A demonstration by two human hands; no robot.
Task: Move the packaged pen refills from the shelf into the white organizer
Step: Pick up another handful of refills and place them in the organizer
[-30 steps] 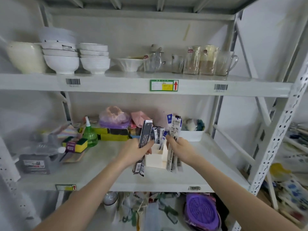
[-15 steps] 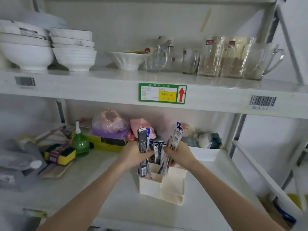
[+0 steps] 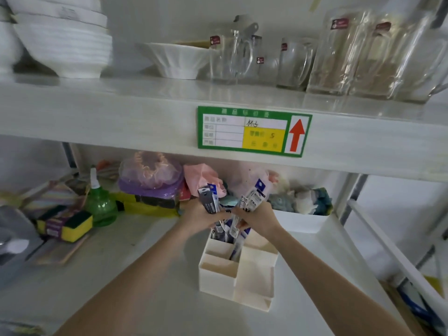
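The white organizer [image 3: 252, 284] with several compartments stands on the middle shelf. My left hand [image 3: 201, 220] grips a bunch of dark packaged pen refills [image 3: 209, 200] above its back left compartment. My right hand [image 3: 255, 218] grips a bunch of white and blue packaged refills [image 3: 254, 196] beside them. The lower ends of both bunches reach down into the organizer's back compartments. The two hands touch each other above the organizer.
A white tray [image 3: 300, 220] of small items stands behind right. A green spray bottle [image 3: 99, 204], sponges [image 3: 68, 224] and bagged items [image 3: 150, 178] lie at the back left. The upper shelf [image 3: 121, 117] with bowls and glass mugs hangs close above.
The view has come closer and lower to the shelf. Both hands have drawn together over the organizer, and the refill packs have sunk deeper into its back compartments.
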